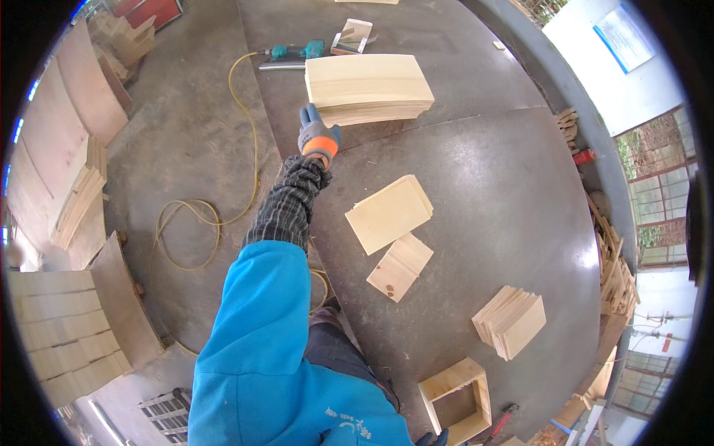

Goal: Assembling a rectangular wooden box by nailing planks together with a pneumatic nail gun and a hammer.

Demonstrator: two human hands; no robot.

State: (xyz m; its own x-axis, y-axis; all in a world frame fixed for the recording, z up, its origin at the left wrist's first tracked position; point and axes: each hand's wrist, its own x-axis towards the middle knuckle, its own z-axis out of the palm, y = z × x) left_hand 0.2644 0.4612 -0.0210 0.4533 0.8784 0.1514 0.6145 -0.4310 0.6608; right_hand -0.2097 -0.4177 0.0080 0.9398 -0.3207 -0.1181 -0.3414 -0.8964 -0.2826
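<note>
My left hand, in a grey and blue glove with an orange band, reaches far forward to a stack of thin wooden boards. Its fingers are stretched out at the stack's near left corner, and nothing shows in its grasp. At the lower edge of the view, only the dark gloved fingertips of my right hand show. They are beside the near corner of an open wooden box frame; whether they grip it is hidden. A red-handled tool lies to the right of that frame.
Two flat boards, one pale and one knotted, lie mid-table, with a small board stack to their right. Behind the large stack are a teal power tool with a yellow hose and a small open box.
</note>
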